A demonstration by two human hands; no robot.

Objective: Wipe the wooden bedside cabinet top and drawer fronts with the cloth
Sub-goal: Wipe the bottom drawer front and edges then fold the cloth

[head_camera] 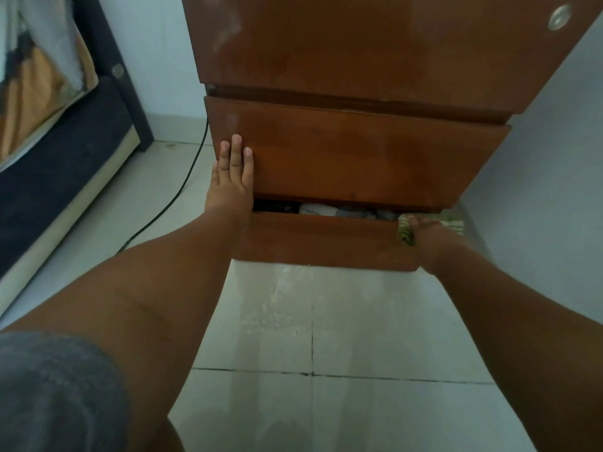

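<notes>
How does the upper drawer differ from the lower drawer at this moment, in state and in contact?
The upper drawer shows none of its inside; the lower drawer stands pulled out, with items visible inside. The left hand lies flat on the upper drawer's front; the right hand holds the cloth at the lower drawer's right end. Both have glossy brown wooden fronts without visible handles.
</notes>
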